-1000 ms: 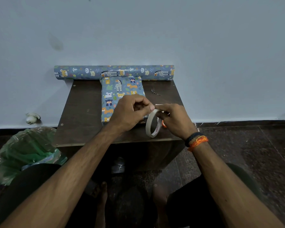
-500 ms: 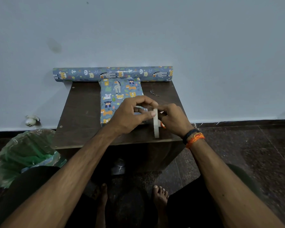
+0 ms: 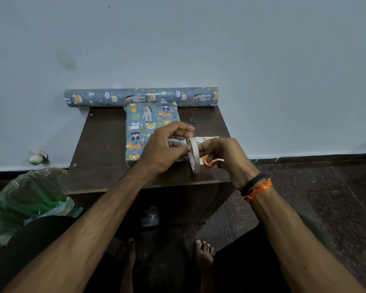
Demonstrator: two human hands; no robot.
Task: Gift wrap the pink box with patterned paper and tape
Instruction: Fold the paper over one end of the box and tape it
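Blue-grey paper printed with cartoon animals already covers the box [image 3: 145, 132], which lies flat near the back of a dark wooden table [image 3: 97, 149]. Just in front of it, the right hand [image 3: 224, 157] holds a tape roll [image 3: 193, 155] upright on edge, fingers curled round it, while the left hand [image 3: 163, 149] pinches at the roll's rim, seemingly picking for the free end. The tape looks light and stiff, best steadied by its ring; the thin strip would likely curl and stick to itself. Orange-handled scissors [image 3: 208, 162] sit under the right hand. A paper roll [image 3: 140, 97] lies along the wall behind the box, and a green-lined bin [image 3: 23, 199] stands on the floor to the left.
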